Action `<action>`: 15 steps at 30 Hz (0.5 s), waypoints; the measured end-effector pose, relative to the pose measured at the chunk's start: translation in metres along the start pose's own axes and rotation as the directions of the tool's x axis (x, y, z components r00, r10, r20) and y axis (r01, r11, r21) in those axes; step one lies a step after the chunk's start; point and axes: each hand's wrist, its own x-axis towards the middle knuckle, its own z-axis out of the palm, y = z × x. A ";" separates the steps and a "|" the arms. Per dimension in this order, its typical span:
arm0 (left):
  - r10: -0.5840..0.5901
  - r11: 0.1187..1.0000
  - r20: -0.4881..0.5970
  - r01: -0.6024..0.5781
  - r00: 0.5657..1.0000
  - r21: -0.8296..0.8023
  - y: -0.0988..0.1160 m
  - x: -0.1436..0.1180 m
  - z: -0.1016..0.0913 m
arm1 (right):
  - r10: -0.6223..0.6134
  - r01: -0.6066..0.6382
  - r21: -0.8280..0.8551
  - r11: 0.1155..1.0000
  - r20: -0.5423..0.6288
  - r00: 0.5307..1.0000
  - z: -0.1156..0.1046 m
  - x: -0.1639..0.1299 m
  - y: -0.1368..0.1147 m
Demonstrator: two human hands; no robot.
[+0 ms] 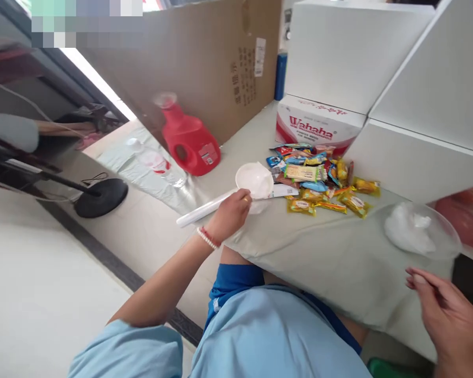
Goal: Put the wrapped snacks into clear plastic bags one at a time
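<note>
L hand (233,211) is at table's near edge, L of centre, fingers pinched on the near rim of a white disposable bowl (254,178). Bowl sits approx mid-table, tilted, w/ its opening facing up twd the wearer. A long white roll (205,209) runs out to the L from under that hand; can't tell if fingers also grip it. Red and white bracelets (207,239) on L wrist.

R hand (449,310) is well apart from L, over the near R part of the table, fingers loosely curled w/ thumb close to the fingertips; can't tell if they meet. Nearest to it: a clear plastic basin (449,244) w/ a crumpled plastic bag (408,231) inside. Just R of basin, a reddish item (465,218), partly cut off by pic edge.

Pile of wrapped snacks (305,173) lies just R of bowl, yellow packs on the near side. Wahaha carton (319,123) stands right behind pile, white boxes (358,58) above it.

Far L: red detergent jug (191,144) upright by a big cardboard box (197,68); clear bottle (157,160) just L of jug. Pale tablecloth (319,257) covers table. Black round base (101,198) on floor, L.
</note>
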 end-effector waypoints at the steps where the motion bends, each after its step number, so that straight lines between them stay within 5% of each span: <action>1: 0.083 0.996 0.045 -0.082 0.996 -0.025 0.022 -0.007 0.002 | -0.045 0.044 0.017 0.999 0.047 0.998 0.005 0.001 -0.019; 4: 0.279 0.956 0.223 -0.250 0.934 -0.150 0.082 -0.025 0.023 | -0.362 0.341 0.136 0.930 0.181 0.915 0.030 0.012 -0.070; 7: 0.339 0.937 0.339 -0.282 0.878 -0.207 0.121 -0.038 0.053 | -0.569 0.561 0.190 0.806 0.512 0.643 0.065 0.025 -0.101; 10: 0.312 0.943 0.334 -0.247 0.890 -0.223 0.132 -0.048 0.073 | -0.422 0.666 0.067 0.743 0.819 0.389 0.097 0.035 -0.120; 15: 0.248 0.946 0.204 -0.190 0.947 -0.264 0.120 -0.060 0.084 | -0.174 0.712 -0.101 0.695 0.937 0.302 0.134 0.051 -0.149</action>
